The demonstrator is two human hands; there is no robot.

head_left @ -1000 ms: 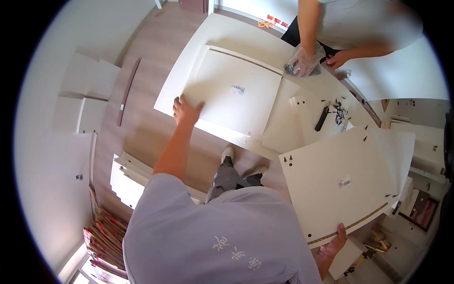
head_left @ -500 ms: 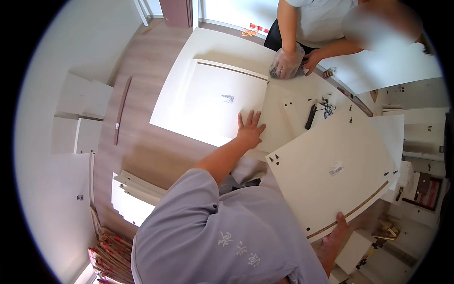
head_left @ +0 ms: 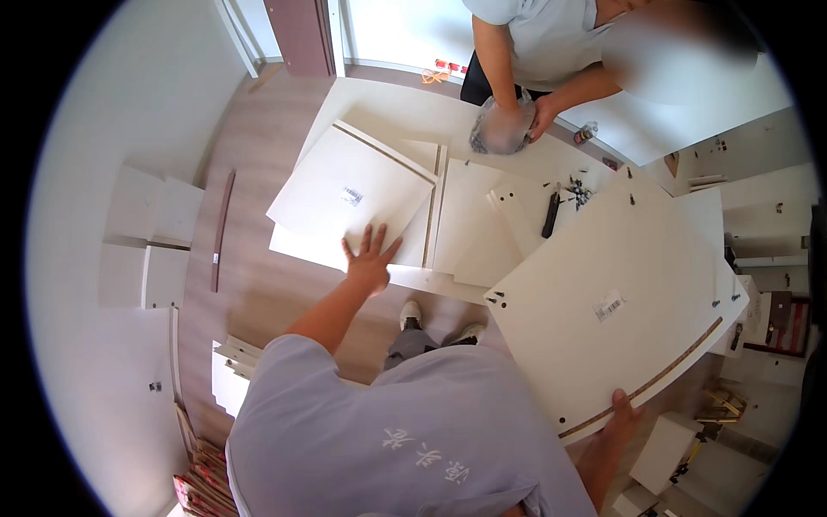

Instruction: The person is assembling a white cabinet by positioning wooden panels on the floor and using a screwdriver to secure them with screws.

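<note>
My left hand [head_left: 370, 265] lies with fingers spread on the lower edge of a white panel [head_left: 332, 185], which bears a small label and a groove along its far edge. That panel sits askew on another white panel [head_left: 435, 220]. At the right, my right hand [head_left: 622, 420] grips the grooved near edge of a larger white panel [head_left: 607, 258]; its fingers are hidden underneath. Dark fittings stick up at this panel's corners. A black-handled tool [head_left: 551, 215] lies by a heap of small fittings [head_left: 581, 193].
Across the white work surface [head_left: 370, 99], a co-worker's hands [head_left: 530, 119] hold a clear plastic bag [head_left: 489, 136] of dark pieces. More panels [head_left: 228, 375] stack on the floor at left, near a brown strip [head_left: 223, 233]. A small bottle [head_left: 586, 132] stands at the far edge.
My left hand has moved left and nearer; the panel beneath it has slid left and turned, baring panels below. The right hand still holds its panel.
</note>
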